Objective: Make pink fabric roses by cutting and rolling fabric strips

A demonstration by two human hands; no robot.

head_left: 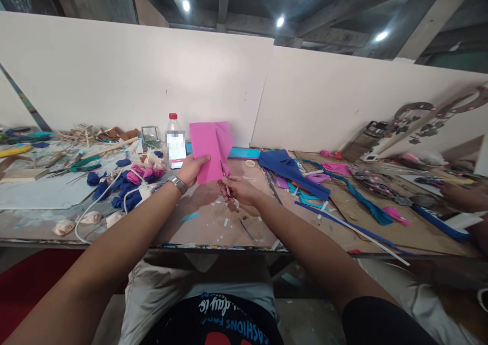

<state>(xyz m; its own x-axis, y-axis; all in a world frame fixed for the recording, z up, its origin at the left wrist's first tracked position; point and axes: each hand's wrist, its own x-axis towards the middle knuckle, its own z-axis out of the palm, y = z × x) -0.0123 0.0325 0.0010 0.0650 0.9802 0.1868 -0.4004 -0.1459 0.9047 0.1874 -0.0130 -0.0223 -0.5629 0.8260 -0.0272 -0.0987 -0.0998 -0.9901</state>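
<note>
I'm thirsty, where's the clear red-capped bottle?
In the head view, the bottle stands left of centre, behind the upright lit phone and left of the thin pink sheet.

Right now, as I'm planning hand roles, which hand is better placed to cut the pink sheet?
Probably the right hand: it holds the scissors at the lower right of the sheet, while the left hand holds its left side.

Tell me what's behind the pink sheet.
A white panel stands behind the pink sheet, with blue strip showing past both edges. The sheet covers the middle, so anything else there cannot be seen.
</note>
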